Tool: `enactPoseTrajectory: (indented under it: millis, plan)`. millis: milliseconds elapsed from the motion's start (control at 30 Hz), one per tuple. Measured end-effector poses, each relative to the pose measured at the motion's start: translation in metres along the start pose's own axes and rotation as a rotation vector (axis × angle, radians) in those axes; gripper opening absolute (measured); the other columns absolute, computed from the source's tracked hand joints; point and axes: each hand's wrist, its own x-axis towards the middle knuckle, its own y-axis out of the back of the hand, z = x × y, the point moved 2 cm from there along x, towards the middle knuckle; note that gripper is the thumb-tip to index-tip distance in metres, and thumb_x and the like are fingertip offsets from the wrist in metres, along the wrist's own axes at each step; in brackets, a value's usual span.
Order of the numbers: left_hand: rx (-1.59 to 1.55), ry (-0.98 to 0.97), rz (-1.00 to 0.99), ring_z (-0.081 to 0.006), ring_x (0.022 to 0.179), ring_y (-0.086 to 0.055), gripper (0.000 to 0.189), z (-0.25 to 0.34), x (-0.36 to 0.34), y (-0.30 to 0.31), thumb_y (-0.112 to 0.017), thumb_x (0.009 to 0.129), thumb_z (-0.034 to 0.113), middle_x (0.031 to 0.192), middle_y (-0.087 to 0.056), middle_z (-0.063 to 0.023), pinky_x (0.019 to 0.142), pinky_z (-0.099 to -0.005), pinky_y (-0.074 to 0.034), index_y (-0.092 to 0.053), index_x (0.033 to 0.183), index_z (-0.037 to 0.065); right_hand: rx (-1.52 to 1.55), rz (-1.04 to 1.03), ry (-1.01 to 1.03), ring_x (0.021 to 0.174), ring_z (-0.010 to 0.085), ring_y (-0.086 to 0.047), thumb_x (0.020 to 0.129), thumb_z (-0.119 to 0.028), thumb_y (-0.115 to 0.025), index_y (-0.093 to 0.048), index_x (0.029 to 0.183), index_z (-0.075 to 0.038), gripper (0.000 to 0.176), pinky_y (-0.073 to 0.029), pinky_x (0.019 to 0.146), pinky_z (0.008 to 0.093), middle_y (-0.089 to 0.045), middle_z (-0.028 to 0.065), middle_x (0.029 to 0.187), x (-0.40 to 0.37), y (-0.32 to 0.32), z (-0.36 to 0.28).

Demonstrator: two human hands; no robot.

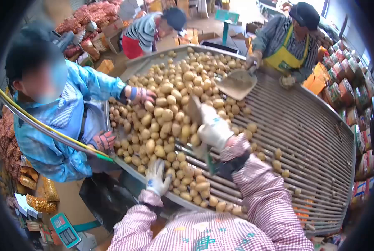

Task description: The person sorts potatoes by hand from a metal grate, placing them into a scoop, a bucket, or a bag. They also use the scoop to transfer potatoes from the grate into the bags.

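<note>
Potatoes (166,115) lie heaped over the left and middle of a slatted metal sorting table (304,138). My left hand (157,179), in a white glove, rests at the near left edge of the heap, fingers spread and touching potatoes. My right hand (214,129), gloved too, is closed around a scoop (194,110) over the middle of the heap. Its grey blade appears nearly edge-on, slightly blurred, and part of the tool is hidden behind my hand.
A co-worker in blue (57,117) reaches onto the heap from the left. Across the table, a person in a yellow apron (293,46) holds another scoop (238,83). Behind stands a person in stripes (143,33). Filled bags (346,90) line the right; a digital scale display (65,230) is lower left.
</note>
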Motion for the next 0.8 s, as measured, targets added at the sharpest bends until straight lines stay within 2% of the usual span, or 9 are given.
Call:
enactPoseTrajectory:
  millis: [33,67,100,133,167,267,533,633,800]
  plan:
    - [0.021,-0.011,0.010,-0.0423,0.148,-0.031,0.072,-0.002,-0.002,-0.003,-0.065,0.092,0.039,0.159,-0.038,-0.0204,0.122,-0.0512,-0.023,-0.044,0.150,0.002,-0.027,0.099,0.085,0.122,0.0464,-0.055,0.078,-0.002,-0.052,-0.048,0.139,0.003,0.061,-0.045,0.107,0.0436,-0.057,0.0313,0.129,-0.012,0.006,0.025]
    - [0.034,-0.003,0.012,-0.0415,0.149,-0.030,0.070,-0.002,-0.004,-0.005,-0.063,0.094,0.039,0.159,-0.038,-0.0196,0.122,-0.0509,-0.023,-0.044,0.150,0.003,0.092,0.013,0.046,0.122,0.0473,-0.053,0.079,-0.002,-0.054,-0.045,0.145,0.000,0.067,-0.045,0.106,0.0447,-0.055,0.0298,0.131,-0.029,0.039,0.024]
    - [0.061,-0.012,0.018,-0.0410,0.149,-0.030,0.068,-0.004,-0.003,-0.007,-0.061,0.095,0.040,0.158,-0.040,-0.0195,0.123,-0.0504,-0.023,-0.045,0.150,0.003,0.117,0.085,0.019,0.124,0.0459,-0.053,0.076,0.001,-0.052,-0.046,0.142,0.001,0.066,-0.044,0.108,0.0433,-0.056,0.0298,0.129,-0.050,0.052,0.049]
    - [0.082,-0.006,0.019,-0.0408,0.149,-0.030,0.067,-0.004,0.002,-0.008,-0.061,0.096,0.041,0.158,-0.040,-0.0195,0.123,-0.0502,-0.023,-0.045,0.150,0.003,0.219,0.076,0.042,0.128,0.0405,-0.052,0.074,0.003,-0.047,-0.046,0.142,0.004,0.068,-0.041,0.111,0.0403,-0.057,0.0256,0.130,-0.071,0.078,0.059]
    - [0.103,0.005,0.004,-0.0407,0.149,-0.030,0.066,-0.004,-0.003,-0.008,-0.060,0.097,0.041,0.158,-0.041,-0.0194,0.123,-0.0501,-0.023,-0.046,0.149,0.003,0.548,0.082,-0.049,0.132,0.0336,-0.050,0.072,0.004,-0.044,-0.043,0.143,0.007,0.071,-0.036,0.116,0.0376,-0.056,0.0215,0.134,-0.097,0.096,0.072]
    - [0.103,-0.006,-0.006,-0.0405,0.149,-0.031,0.065,-0.002,-0.002,-0.007,-0.059,0.097,0.041,0.157,-0.041,-0.0190,0.123,-0.0507,-0.023,-0.046,0.149,0.005,0.535,0.277,-0.199,0.136,0.0265,-0.048,0.075,0.004,-0.042,-0.033,0.152,0.008,0.078,-0.034,0.118,0.0354,-0.049,0.0192,0.143,-0.186,0.160,0.112]
    - [0.049,-0.119,0.077,-0.0395,0.151,-0.025,0.068,0.026,0.012,-0.012,-0.063,0.095,0.029,0.160,-0.036,-0.0187,0.124,-0.0528,-0.017,-0.040,0.154,0.004,0.163,1.018,-0.656,0.141,0.0282,-0.044,0.083,0.010,-0.040,-0.024,0.158,0.002,0.078,-0.034,0.118,0.0370,-0.042,0.0195,0.154,-0.425,0.245,0.203]
    - [-0.040,-0.217,0.037,-0.0389,0.151,-0.025,0.063,0.075,0.025,-0.014,-0.061,0.097,0.022,0.160,-0.036,-0.0189,0.123,-0.0496,-0.020,-0.040,0.153,0.003,-0.218,1.125,-0.843,0.143,0.0297,-0.042,0.083,0.009,-0.042,-0.024,0.159,0.000,0.078,-0.032,0.119,0.0387,-0.040,0.0209,0.156,-0.481,0.243,0.213]
    - [-0.091,-0.314,-0.072,-0.0426,0.152,-0.024,0.066,0.121,0.034,-0.034,-0.065,0.092,0.014,0.159,-0.036,-0.0200,0.123,-0.0523,-0.020,-0.041,0.152,0.004,-0.446,1.016,-0.880,0.147,0.0360,-0.037,0.083,0.009,-0.041,-0.028,0.157,-0.001,0.075,-0.026,0.123,0.0414,-0.038,0.0245,0.156,-0.511,0.209,0.225]
